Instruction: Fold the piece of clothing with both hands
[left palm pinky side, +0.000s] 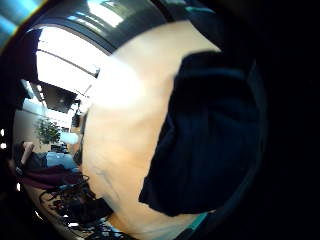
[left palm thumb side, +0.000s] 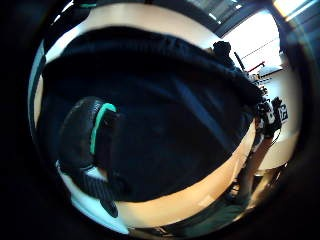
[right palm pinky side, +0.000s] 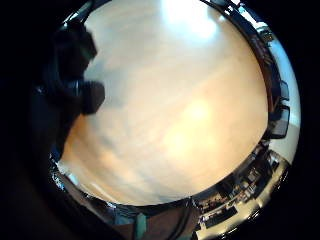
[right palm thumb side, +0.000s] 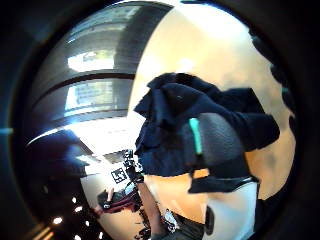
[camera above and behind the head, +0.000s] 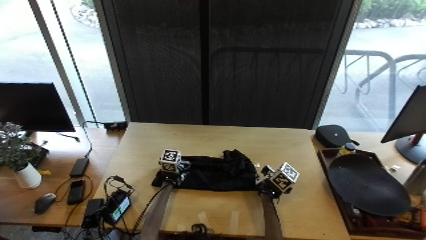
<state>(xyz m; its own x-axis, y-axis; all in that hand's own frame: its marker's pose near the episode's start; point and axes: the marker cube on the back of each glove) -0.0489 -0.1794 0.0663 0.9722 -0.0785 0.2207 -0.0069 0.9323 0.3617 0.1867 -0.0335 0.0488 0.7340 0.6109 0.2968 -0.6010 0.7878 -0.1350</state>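
Note:
A dark navy garment (camera above and behind the head: 212, 173) lies bunched on the light wooden table (camera above and behind the head: 219, 140), its far edge rumpled upward. My left hand (camera above and behind the head: 169, 176) sits at the garment's left end. In the left thumb side view my thumb (left palm thumb side: 90, 131) curls onto the dark cloth (left palm thumb side: 180, 115), gripping it. My right hand (camera above and behind the head: 270, 188) is at the garment's right end. In the right thumb side view its thumb (right palm thumb side: 212, 137) pinches a gathered fold of the cloth (right palm thumb side: 167, 120) that stands up off the table. The garment (left palm pinky side: 210, 135) spreads flat beside the left palm.
A black oval tray (camera above and behind the head: 367, 184) and a dark pouch (camera above and behind the head: 334, 135) stand on the right. A phone and cables (camera above and behind the head: 110, 205) lie at the table's left front corner. A monitor (camera above and behind the head: 33, 106) and a potted plant (camera above and behind the head: 16, 150) are on the left side desk.

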